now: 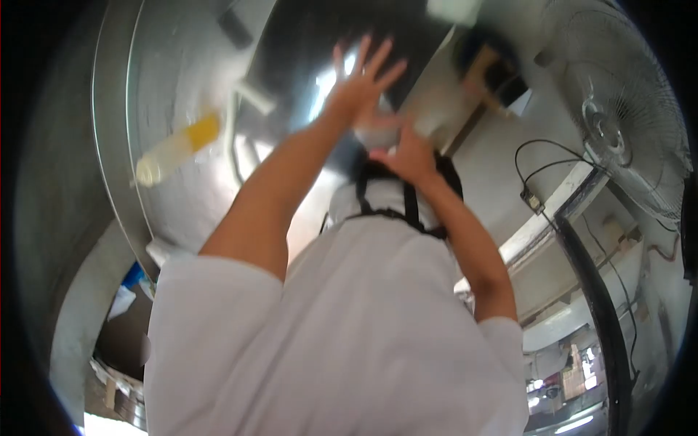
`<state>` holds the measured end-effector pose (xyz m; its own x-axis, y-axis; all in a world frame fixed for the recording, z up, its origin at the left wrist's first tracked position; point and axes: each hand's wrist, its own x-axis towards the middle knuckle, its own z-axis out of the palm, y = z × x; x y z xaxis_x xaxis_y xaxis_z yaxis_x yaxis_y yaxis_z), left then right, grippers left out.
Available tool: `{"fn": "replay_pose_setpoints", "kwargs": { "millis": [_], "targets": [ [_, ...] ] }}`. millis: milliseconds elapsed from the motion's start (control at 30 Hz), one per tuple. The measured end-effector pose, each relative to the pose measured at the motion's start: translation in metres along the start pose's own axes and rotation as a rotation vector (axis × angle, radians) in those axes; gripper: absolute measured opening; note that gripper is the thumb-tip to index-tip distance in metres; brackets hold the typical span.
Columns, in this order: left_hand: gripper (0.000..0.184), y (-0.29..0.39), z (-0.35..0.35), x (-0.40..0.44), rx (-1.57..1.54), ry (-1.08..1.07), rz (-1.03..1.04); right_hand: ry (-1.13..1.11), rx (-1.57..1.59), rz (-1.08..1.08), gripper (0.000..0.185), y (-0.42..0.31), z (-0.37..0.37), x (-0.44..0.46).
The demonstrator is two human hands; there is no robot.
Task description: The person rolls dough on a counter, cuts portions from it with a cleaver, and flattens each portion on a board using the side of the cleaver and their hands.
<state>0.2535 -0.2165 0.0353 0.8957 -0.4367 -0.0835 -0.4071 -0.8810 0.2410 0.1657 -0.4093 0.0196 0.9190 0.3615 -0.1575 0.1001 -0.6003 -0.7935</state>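
My left hand [362, 87] is stretched out over a dark, shiny sheet-like surface [298, 51], its fingers spread and nothing held. Just below it, on the right, is my right hand [413, 156], blurred, with thumb and forefinger apart. A pale, smeared shape [378, 136] shows between the two hands; what it is cannot be made out. Black straps [392, 214] cross the white cloth at my front, close under the right hand. To the left of my left arm lies a translucent bottle [163, 161] with a yellow end. Beside it is a pale bent bar [233, 138].
A wire-guarded fan [618, 123] stands at the right, with a black cable and plug [534, 200] near a black post [592, 269]. A blurred brown and black object [498, 76] is at the upper right. A small dark block [235, 29] lies at the upper left.
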Motion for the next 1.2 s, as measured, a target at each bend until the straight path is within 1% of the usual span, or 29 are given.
{"fn": "replay_pose_setpoints", "kwargs": {
  "millis": [67, 133, 167, 200, 267, 300, 333, 367, 400, 467, 500, 533, 567, 600, 667, 700, 733, 767, 800, 833, 867, 900, 933, 967, 1000, 1033, 1067, 1133, 1200],
  "targets": [
    [0.113, 0.000, -0.010, 0.019, 0.033, -0.066, 0.018, 0.008, -0.045, 0.029, 0.083, 0.004, -0.012, 0.021],
    [0.111, -0.005, -0.005, 0.038, -0.012, 0.088, 0.051, -0.022, -0.068, 0.109, 0.084, -0.001, -0.023, 0.014],
    [0.111, -0.009, -0.004, 0.048, 0.013, 0.121, 0.049, -0.048, -0.116, 0.110, 0.085, 0.001, -0.032, 0.029],
    [0.111, -0.014, -0.005, 0.059, 0.038, 0.090, 0.028, -0.071, -0.169, 0.097, 0.087, 0.006, -0.041, 0.047],
    [0.113, 0.000, -0.064, 0.084, 0.103, -0.163, -0.061, -0.031, -0.200, 0.073, 0.088, 0.005, -0.050, 0.076],
    [0.113, -0.006, -0.061, 0.087, 0.083, -0.079, -0.025, -0.035, -0.181, 0.100, 0.088, 0.003, -0.053, 0.088],
    [0.112, -0.011, -0.050, 0.081, 0.053, -0.021, 0.004, -0.057, -0.150, 0.142, 0.089, -0.001, -0.048, 0.082],
    [0.111, -0.011, -0.047, 0.071, 0.094, -0.067, 0.053, -0.062, -0.050, 0.057, 0.085, 0.003, -0.037, 0.067],
    [0.113, -0.031, 0.008, 0.056, -0.045, -0.042, 0.121, -0.059, -0.054, 0.039, 0.085, 0.009, -0.025, 0.053],
    [0.113, -0.005, -0.008, 0.012, 0.091, -0.136, 0.220, -0.011, -0.080, 0.033, 0.083, 0.002, 0.003, -0.008],
    [0.114, 0.000, 0.000, 0.007, 0.028, -0.086, 0.257, 0.003, -0.080, 0.043, 0.083, -0.008, -0.002, -0.016],
    [0.114, 0.005, 0.007, 0.012, -0.034, -0.020, 0.294, -0.026, -0.134, 0.110, 0.080, -0.013, -0.011, -0.016],
    [0.089, 0.014, -0.012, 0.021, 0.054, -0.009, 0.247, -0.067, -0.189, 0.170, 0.078, -0.010, -0.021, -0.010],
    [0.089, 0.009, -0.011, 0.036, 0.056, -0.011, 0.254, -0.062, -0.187, 0.174, 0.078, 0.003, -0.028, 0.002],
    [0.116, 0.006, -0.007, 0.046, 0.057, 0.007, 0.060, -0.113, -0.276, 0.014, 0.077, 0.029, -0.044, 0.027],
    [0.096, 0.013, -0.042, 0.051, 0.105, -0.047, -0.063, -0.204, -0.311, 0.018, 0.077, 0.016, -0.066, 0.052],
    [0.111, 0.014, -0.051, 0.061, 0.063, -0.063, -0.164, -0.292, -0.351, 0.013, 0.077, 0.000, -0.091, 0.080],
    [0.113, 0.006, -0.053, 0.067, 0.041, -0.009, -0.201, -0.295, -0.345, 0.012, 0.077, -0.005, -0.099, 0.098],
    [0.114, 0.004, -0.052, 0.063, 0.019, 0.030, -0.239, -0.323, -0.342, -0.077, 0.078, -0.006, -0.101, 0.108],
    [0.114, 0.009, -0.051, 0.046, 0.019, 0.002, -0.243, -0.353, -0.332, -0.159, 0.080, -0.008, -0.097, 0.105],
    [0.115, 0.011, -0.045, 0.038, 0.037, -0.053, -0.166, -0.355, -0.329, -0.164, 0.080, 0.006, -0.084, 0.086],
    [0.116, 0.007, -0.034, 0.034, 0.061, -0.099, -0.094, -0.293, -0.277, -0.213, 0.080, 0.031, -0.064, 0.055],
    [0.115, 0.008, 0.000, 0.019, 0.120, -0.022, -0.012, -0.237, -0.216, -0.253, 0.080, 0.042, -0.052, 0.036],
    [0.114, 0.019, -0.008, 0.018, 0.042, -0.089, 0.007, -0.236, -0.205, -0.246, 0.080, 0.038, -0.051, 0.030],
    [0.113, 0.030, -0.016, 0.023, -0.042, -0.142, 0.026, -0.253, -0.239, -0.126, 0.080, 0.038, -0.055, 0.024],
    [0.113, 0.024, -0.011, 0.037, -0.043, -0.127, 0.016, -0.275, -0.282, -0.023, 0.080, 0.041, -0.061, 0.029],
    [0.112, 0.019, -0.008, 0.045, 0.018, -0.031, -0.023, -0.271, -0.279, -0.019, 0.080, 0.038, -0.071, 0.046],
    [0.111, 0.020, -0.018, 0.055, 0.063, 0.132, -0.142, -0.451, -0.288, -0.043, 0.079, 0.025, -0.106, 0.090],
    [0.112, 0.006, -0.025, 0.066, 0.101, 0.115, -0.251, -0.351, -0.311, -0.286, 0.074, 0.023, -0.114, 0.121]
  ]
}}
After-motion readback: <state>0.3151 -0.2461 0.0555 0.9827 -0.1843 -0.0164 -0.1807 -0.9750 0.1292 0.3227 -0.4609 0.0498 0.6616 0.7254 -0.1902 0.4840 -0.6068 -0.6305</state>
